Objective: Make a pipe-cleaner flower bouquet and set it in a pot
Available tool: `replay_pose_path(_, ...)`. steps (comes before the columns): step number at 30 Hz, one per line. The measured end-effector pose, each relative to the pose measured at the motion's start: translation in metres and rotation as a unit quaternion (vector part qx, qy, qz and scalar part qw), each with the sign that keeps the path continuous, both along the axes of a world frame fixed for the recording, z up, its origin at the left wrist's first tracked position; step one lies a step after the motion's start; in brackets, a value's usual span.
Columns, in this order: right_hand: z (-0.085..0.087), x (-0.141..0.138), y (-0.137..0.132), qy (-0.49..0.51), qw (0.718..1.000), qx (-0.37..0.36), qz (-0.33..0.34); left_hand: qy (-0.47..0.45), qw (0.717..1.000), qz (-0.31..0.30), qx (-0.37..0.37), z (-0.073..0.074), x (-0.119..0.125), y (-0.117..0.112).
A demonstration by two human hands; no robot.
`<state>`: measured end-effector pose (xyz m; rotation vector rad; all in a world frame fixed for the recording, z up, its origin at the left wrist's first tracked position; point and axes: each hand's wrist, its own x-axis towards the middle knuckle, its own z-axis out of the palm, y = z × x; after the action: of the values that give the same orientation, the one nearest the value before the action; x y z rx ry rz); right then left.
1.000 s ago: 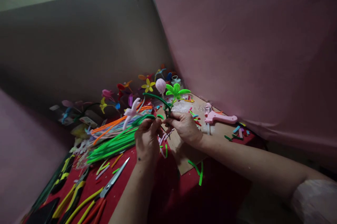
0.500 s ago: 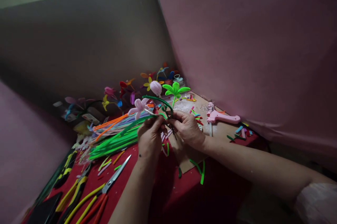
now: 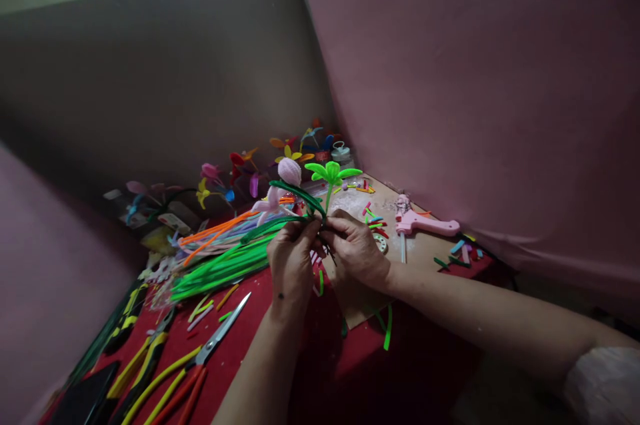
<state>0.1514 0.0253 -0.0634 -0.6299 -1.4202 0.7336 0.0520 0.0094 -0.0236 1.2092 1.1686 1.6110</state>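
Note:
My left hand [image 3: 294,257] and my right hand [image 3: 357,250] meet above the table, thumbs and fingers pinched on the stems of a small bunch of pipe-cleaner flowers. Rising from the pinch are a bright green flower [image 3: 333,173] and a rounded pale pink bud [image 3: 289,172]. A pale pink open flower [image 3: 271,202] leans out to the left. Dark green pipe-cleaner leaves [image 3: 296,191] arch leftward from the same spot. Thin stem ends poke out below, between the hands. My fingertips hide where exactly the stems join.
Bundled green pipe cleaners [image 3: 223,272] lie left of my hands. Scissors [image 3: 220,338] and pliers [image 3: 150,358] are at front left. A pink glue gun [image 3: 430,223] rests on a brown board [image 3: 357,315] amid cut scraps. Finished flowers [image 3: 213,174] stand along the back.
My hands have drawn closer together on the stems. The pink open flower has turned and shifted right, the bud has tilted left, and the dark green leaf now slopes more steeply.

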Motion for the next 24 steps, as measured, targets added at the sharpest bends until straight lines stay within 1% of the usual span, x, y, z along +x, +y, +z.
replay_pose_path(3, 0.003, 0.001, 0.000, 0.026, 1.000, -0.008, -0.011, 0.046, 0.999, 0.016, 0.003, 0.001, -0.004, 0.000)
replay_pose_path(6, 0.010, 0.006, 0.003, 0.077, 0.996, -0.041, -0.022, 0.091, 0.995, 0.045, 0.017, 0.001, -0.009, 0.000)
replay_pose_path(9, 0.017, 0.012, 0.004, 0.127, 0.987, -0.099, 0.022, 0.098, 0.993, 0.061, 0.020, 0.001, -0.011, 0.001)
replay_pose_path(11, 0.019, 0.013, 0.003, 0.145, 0.979, -0.128, 0.062, 0.091, 0.995, 0.049, 0.017, 0.003, -0.009, -0.001)
replay_pose_path(15, 0.018, 0.009, -0.001, 0.171, 0.970, -0.144, 0.098, 0.073, 0.997, 0.011, 0.008, 0.007, -0.002, -0.006)
replay_pose_path(17, 0.017, 0.007, -0.001, 0.188, 0.964, -0.152, 0.114, 0.059, 0.998, 0.013, 0.013, 0.007, 0.000, -0.007)
replay_pose_path(19, 0.017, 0.007, 0.000, 0.215, 0.955, -0.163, 0.121, 0.054, 0.998, 0.033, 0.023, 0.007, 0.001, -0.008)
replay_pose_path(21, 0.017, 0.008, 0.003, 0.239, 0.948, -0.177, 0.115, 0.085, 0.994, 0.058, 0.024, 0.008, 0.003, -0.010)
replay_pose_path(24, 0.017, 0.010, 0.006, 0.239, 0.946, -0.192, 0.108, 0.170, 0.982, 0.074, 0.018, 0.013, 0.005, -0.015)
